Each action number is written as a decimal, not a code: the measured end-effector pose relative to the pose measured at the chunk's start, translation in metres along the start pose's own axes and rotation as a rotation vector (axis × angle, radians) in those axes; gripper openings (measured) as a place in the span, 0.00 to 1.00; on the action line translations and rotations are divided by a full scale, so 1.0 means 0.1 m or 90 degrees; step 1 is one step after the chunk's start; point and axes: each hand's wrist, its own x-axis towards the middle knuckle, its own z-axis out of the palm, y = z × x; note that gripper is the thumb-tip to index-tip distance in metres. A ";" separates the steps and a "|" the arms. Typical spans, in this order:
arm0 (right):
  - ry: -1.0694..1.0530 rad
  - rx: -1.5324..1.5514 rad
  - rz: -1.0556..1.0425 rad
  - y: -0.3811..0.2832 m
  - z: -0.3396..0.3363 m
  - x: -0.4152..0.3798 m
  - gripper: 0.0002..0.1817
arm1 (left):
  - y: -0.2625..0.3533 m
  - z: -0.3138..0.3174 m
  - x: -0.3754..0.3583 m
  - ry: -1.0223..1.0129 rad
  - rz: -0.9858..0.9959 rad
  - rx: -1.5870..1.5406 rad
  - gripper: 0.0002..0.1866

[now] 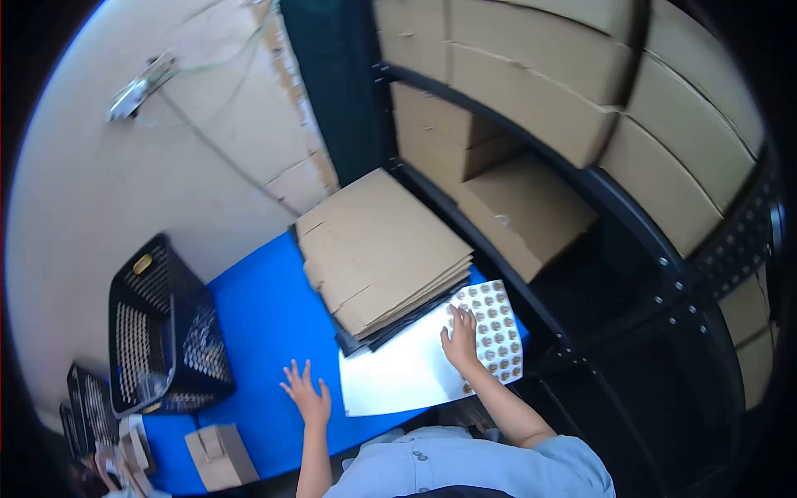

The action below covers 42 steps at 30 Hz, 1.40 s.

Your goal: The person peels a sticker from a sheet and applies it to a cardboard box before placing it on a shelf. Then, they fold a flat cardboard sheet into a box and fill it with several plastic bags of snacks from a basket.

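A white sheet (pixel 390 383) lies on the blue table, with rows of round brown stickers (pixel 500 339) on its right part. My right hand (pixel 460 339) rests on the sheet at the left edge of the stickers, fingers apart and nothing held. My left hand (pixel 309 393) is over the blue tabletop, left of the sheet, its fingers spread and empty. Behind the sheet is a stack of flat brown cardboard (pixel 382 249), with black material under it that borders the sheet's back edge.
A black plastic basket (pixel 176 332) stands on the left of the blue table (pixel 257 332), a small cardboard box (pixel 220 458) in front of it. Black shelving (pixel 618 212) with large cartons (pixel 531 75) rises at the right. Another basket (pixel 87 407) is at the far left.
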 end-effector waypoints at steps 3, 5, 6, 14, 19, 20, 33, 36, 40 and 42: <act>-0.103 0.027 -0.069 -0.45 0.45 -0.13 0.31 | -0.52 -0.57 -0.36 0.105 -0.119 0.055 0.28; -0.147 0.055 -0.141 -0.81 0.71 -0.25 0.32 | -0.92 -0.88 -0.61 0.162 -0.198 0.109 0.27; -0.171 0.070 -0.173 -0.98 0.82 -0.33 0.32 | -1.15 -1.01 -0.76 0.236 -0.264 0.121 0.27; -0.344 0.098 -0.343 -2.30 1.48 -1.19 0.29 | -2.62 -1.41 -2.08 0.525 -0.530 0.026 0.30; -0.456 0.125 -0.409 -3.04 1.94 -1.85 0.27 | -3.32 -1.17 -2.46 0.518 -0.688 -0.264 0.38; -0.519 0.141 -0.409 -3.20 2.05 -1.97 0.27 | -3.46 -1.05 -2.46 0.537 -0.679 -0.324 0.40; -0.734 0.238 -0.345 -4.45 3.23 -2.79 0.50 | -3.49 -1.24 -2.54 0.213 -0.769 -1.003 0.60; -0.690 0.236 -0.306 -4.35 3.23 -2.85 0.49 | -3.63 -1.17 -2.67 0.127 -0.756 -1.108 0.63; -0.674 0.268 -0.242 -3.90 2.95 -2.83 0.41 | -3.51 -1.16 -2.91 -0.027 -0.749 -1.073 0.56; -0.688 0.317 -0.255 -3.60 2.70 -2.71 0.36 | -3.26 -1.13 -3.01 -0.089 -0.758 -1.071 0.54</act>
